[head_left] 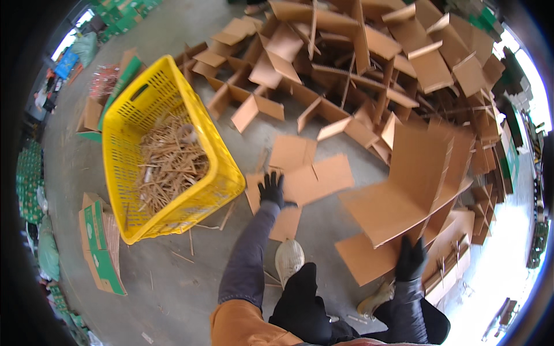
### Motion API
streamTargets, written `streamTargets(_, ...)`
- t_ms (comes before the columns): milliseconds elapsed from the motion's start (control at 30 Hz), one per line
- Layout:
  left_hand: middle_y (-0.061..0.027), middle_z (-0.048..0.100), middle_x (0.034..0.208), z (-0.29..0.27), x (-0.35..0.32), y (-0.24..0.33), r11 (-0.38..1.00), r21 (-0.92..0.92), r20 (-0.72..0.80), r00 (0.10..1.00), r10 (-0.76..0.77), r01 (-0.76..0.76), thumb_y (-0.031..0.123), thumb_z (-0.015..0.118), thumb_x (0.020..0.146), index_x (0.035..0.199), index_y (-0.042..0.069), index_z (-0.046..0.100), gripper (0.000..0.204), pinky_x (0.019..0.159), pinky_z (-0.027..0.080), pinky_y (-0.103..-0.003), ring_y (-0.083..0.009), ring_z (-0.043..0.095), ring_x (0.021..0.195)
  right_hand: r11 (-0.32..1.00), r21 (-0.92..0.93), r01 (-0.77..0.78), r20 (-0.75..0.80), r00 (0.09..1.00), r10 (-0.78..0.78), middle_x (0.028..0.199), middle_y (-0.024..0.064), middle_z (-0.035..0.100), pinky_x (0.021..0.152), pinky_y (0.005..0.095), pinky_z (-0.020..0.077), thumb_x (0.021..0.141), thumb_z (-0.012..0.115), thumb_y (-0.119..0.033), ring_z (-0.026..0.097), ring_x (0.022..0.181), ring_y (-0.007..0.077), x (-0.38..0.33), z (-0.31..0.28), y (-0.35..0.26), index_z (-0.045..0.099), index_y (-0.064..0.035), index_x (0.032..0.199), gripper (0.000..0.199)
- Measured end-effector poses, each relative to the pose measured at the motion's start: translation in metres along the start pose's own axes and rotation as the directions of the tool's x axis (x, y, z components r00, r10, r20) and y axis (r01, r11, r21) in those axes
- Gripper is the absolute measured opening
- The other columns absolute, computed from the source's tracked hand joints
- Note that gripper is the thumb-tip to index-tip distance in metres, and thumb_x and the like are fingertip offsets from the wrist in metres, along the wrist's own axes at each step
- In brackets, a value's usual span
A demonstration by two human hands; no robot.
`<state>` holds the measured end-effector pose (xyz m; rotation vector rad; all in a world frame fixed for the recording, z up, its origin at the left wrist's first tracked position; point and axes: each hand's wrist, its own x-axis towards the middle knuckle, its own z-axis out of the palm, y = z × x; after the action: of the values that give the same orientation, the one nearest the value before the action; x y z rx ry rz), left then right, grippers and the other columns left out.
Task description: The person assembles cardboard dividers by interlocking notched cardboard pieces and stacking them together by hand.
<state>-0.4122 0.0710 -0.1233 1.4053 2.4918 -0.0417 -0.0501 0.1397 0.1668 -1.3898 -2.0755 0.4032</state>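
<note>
My left hand [272,191], in a black glove, is spread open over flat slotted cardboard pieces [320,179] on the floor. Whether it touches them I cannot tell. On the right, my right hand [410,260], gloved too, grips the lower edge of a cardboard divider [398,199] made of crossed panels. Its fingertips are partly hidden against the cardboard, and the divider's upper edges are slightly blurred. More cardboard sheets [453,248] lie beside and below that hand.
A yellow plastic crate [228,181] holding thin cardboard scraps [170,164] stands at the left. Many interlocked cardboard dividers [346,78] pile up along the far side and right. A bundle of folded green-and-brown boxes [103,245] lies left of the crate. Cardboard strips litter the floor.
</note>
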Motion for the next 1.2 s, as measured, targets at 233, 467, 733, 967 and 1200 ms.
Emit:
streamTargets(233,-0.0168,0.047,0.122,-0.056,-0.045,0.006,0.968,-0.248,-0.197,0.978,-0.074,0.023,0.056,0.075,0.059,0.113,0.01,0.047,0.076,0.088,0.037,-0.05,-0.0346,0.042,0.116,0.743,-0.044,0.668,-0.242,0.715,-0.656,0.09,0.0233,0.062,0.074,0.0447,0.046,0.086,0.055,-0.034,0.057,0.089,0.0417,0.28,0.024,-0.316,0.055,-0.0055,0.103,0.033)
streamTargets(467,-0.0098,0.06,0.07,-0.105,-0.096,0.008,0.648,-0.761,-0.246,0.94,-0.238,-0.036,0.033,0.072,0.076,0.083,0.006,0.051,0.035,0.057,0.046,-0.035,-0.025,0.059,0.062,0.848,0.25,0.467,-0.234,0.879,-0.415,0.118,0.022,0.051,0.093,0.0394,0.0404,0.076,0.069,-0.015,0.05,0.11,0.0355,0.144,0.1,-0.163,0.043,0.0045,0.124,0.058)
streamTargets(733,-0.0189,0.059,0.102,-0.029,-0.084,0.097,0.527,-0.833,0.067,0.915,0.399,-0.169,0.045,0.065,0.077,0.105,0.002,0.054,0.053,0.088,0.043,-0.039,-0.0308,0.057,0.098,-0.048,0.77,-0.637,0.531,0.597,0.601,0.111,0.0112,0.058,0.084,0.0344,0.0484,0.082,0.065,-0.01,0.058,0.099,0.023,-0.069,0.115,0.082,0.051,0.0023,0.119,0.042)
streamTargets(967,-0.0169,0.058,0.109,-0.064,0.027,0.081,0.988,-0.051,-0.105,0.985,0.14,-0.146,0.048,0.08,0.055,0.118,0.005,0.049,0.082,0.09,0.041,-0.047,-0.0314,0.057,0.099,0.642,0.576,-0.506,0.18,0.844,0.505,0.105,0.0082,0.061,0.082,0.0294,0.0468,0.084,0.063,-0.011,0.059,0.094,0.0178,-0.031,0.075,0.158,0.054,0.0035,0.115,0.035)
streamTargets(1200,-0.0089,0.055,0.1,-0.057,-0.059,0.214,0.81,-0.393,0.154,0.837,0.526,-0.436,0.021,0.06,0.08,0.091,0.012,0.065,0.015,0.076,0.049,-0.043,-0.0274,0.059,0.09,0.956,-0.141,-0.256,0.204,0.938,0.282,0.089,0.0243,0.063,0.071,0.0476,0.0468,0.084,0.058,-0.032,0.061,0.083,0.0409,-0.006,0.075,0.104,0.042,-0.008,0.125,0.049)
